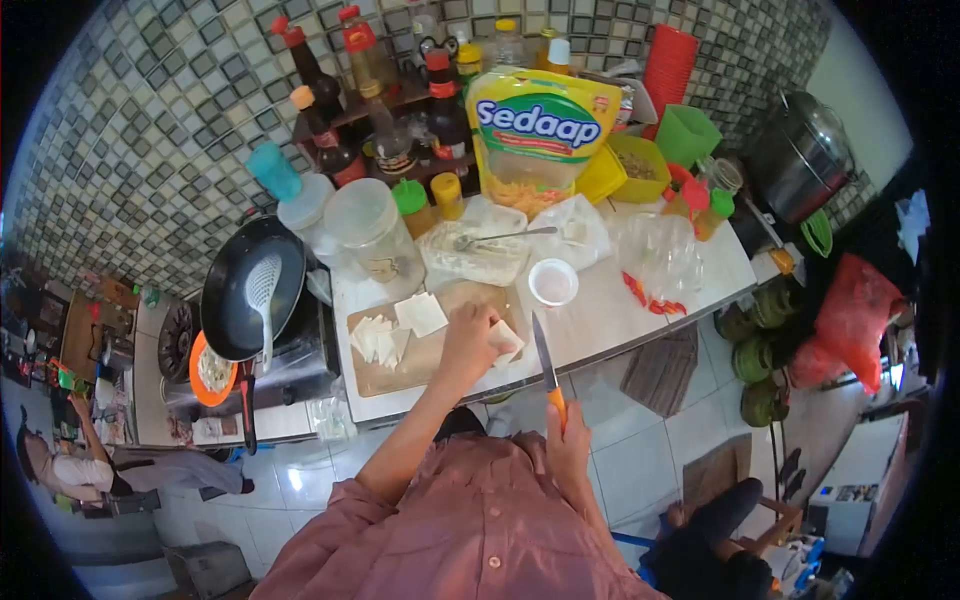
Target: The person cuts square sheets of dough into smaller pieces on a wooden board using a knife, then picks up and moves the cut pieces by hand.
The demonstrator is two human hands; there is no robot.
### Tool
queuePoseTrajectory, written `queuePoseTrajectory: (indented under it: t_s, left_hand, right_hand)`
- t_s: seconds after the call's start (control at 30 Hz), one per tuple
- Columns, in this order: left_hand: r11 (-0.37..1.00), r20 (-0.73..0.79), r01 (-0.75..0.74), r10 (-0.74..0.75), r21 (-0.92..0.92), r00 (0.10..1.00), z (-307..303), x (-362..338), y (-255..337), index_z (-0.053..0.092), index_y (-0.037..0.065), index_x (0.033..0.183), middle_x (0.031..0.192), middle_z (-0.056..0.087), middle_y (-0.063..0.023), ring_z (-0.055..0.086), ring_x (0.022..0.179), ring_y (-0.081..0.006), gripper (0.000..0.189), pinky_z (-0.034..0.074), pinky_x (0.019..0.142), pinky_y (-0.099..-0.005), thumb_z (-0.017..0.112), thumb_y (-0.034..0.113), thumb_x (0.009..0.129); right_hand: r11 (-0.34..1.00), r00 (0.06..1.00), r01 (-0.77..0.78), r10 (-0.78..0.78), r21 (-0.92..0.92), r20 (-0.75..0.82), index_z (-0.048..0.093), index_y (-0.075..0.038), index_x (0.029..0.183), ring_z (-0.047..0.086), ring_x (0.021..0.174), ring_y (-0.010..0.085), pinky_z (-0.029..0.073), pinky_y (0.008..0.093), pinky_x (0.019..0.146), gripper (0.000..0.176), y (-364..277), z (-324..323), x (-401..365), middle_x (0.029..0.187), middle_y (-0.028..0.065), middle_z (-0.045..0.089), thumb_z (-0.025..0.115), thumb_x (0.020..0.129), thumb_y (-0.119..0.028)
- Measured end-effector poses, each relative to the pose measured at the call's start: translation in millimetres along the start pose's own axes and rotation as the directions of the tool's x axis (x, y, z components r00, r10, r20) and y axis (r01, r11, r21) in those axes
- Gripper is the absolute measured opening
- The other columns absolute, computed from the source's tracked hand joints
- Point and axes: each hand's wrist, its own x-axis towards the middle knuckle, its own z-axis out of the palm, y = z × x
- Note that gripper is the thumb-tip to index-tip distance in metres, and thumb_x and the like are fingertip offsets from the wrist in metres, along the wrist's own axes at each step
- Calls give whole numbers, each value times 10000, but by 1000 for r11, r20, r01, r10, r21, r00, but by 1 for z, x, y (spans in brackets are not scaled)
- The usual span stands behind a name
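My left hand (pixel 470 342) rests on the wooden cutting board (pixel 385 382), its fingers closed on a small stack of white square sheets (pixel 508 345) that look like dough wrappers. My right hand (pixel 568 437) grips a knife (pixel 546 360) by its orange handle, blade pointing up and away from me, just right of the board. Another white square sheet (pixel 421 314) lies on the board left of my left hand. Beside it is a loose pile of cut white pieces (pixel 377 340). A small white bowl (pixel 553 283) stands beyond the knife tip.
A black frying pan (pixel 235 300) with a slotted spatula (pixel 263 285) sits left, by an orange plate (pixel 213 372). Jars, bottles and a Sedaap pouch (pixel 540 125) line the back. Red chillies (pixel 652 296) lie right. Other people are at far left (pixel 75 465) and lower right (pixel 710 545).
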Motion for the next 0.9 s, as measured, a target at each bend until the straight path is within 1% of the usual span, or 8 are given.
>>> queuePoseTrajectory:
  t_s: [0.07,0.13,0.37,0.47,0.53,0.63,0.77,0.9]
  left_hand:
    - [997,-183,-71,78,41,980,1,-13,7,555,39,894,847,562,-110,522,818,-292,416,424,743,-404,802,199,599]
    - [993,-215,-76,93,90,972,1,-8,10,555,39,869,796,579,-118,544,789,-295,381,435,733,-398,794,179,608]
    - [998,-144,4,-12,-55,989,-9,-11,7,583,38,827,783,629,-125,612,742,-294,197,472,655,-373,699,157,721]
    - [987,-215,113,-136,-115,967,-37,-6,-6,623,58,807,789,633,-119,618,726,-291,107,475,643,-375,648,153,764]
    - [945,-272,295,-249,142,929,-57,-3,-17,651,71,815,826,638,-109,611,778,-298,80,473,684,-371,631,142,782]
    - [918,-466,210,-32,337,884,-69,-10,-40,645,71,840,855,633,-78,581,814,-297,106,431,704,-424,610,161,796]
    - [975,-584,58,79,213,808,-97,-37,-37,636,29,816,841,619,-93,561,792,-284,124,430,693,-395,588,143,822]
    - [974,-596,167,-44,153,802,-124,-89,-55,629,22,811,808,615,-104,562,771,-282,121,426,687,-378,570,125,836]
  right_hand:
    - [989,988,-134,128,69,83,453,-31,867,548,552,393,383,420,465,213,-7,0,-5,605,201,523,504,924,-230]
    - [987,988,-137,130,88,78,451,-30,863,551,552,390,385,414,466,223,-6,0,1,602,200,524,507,923,-237]
    - [982,987,-145,135,122,84,463,-30,877,545,534,378,391,399,470,189,-13,-3,2,599,197,519,506,922,-209]
    - [980,987,-155,147,121,71,464,-29,880,546,533,372,392,398,471,186,-10,-5,3,599,197,517,506,921,-206]
    - [981,987,-153,146,116,68,463,-29,879,549,535,368,393,399,471,190,-5,-5,4,599,198,516,506,921,-209]
    - [988,990,-128,122,85,73,461,-27,874,546,535,371,393,403,471,202,3,-2,7,597,199,509,508,920,-217]
    - [994,993,-83,76,75,85,463,-29,870,539,527,370,393,406,471,213,0,0,13,597,195,505,517,915,-230]
    - [994,993,-69,61,82,106,463,-34,871,537,527,362,396,401,475,201,-16,4,22,601,185,500,525,908,-222]
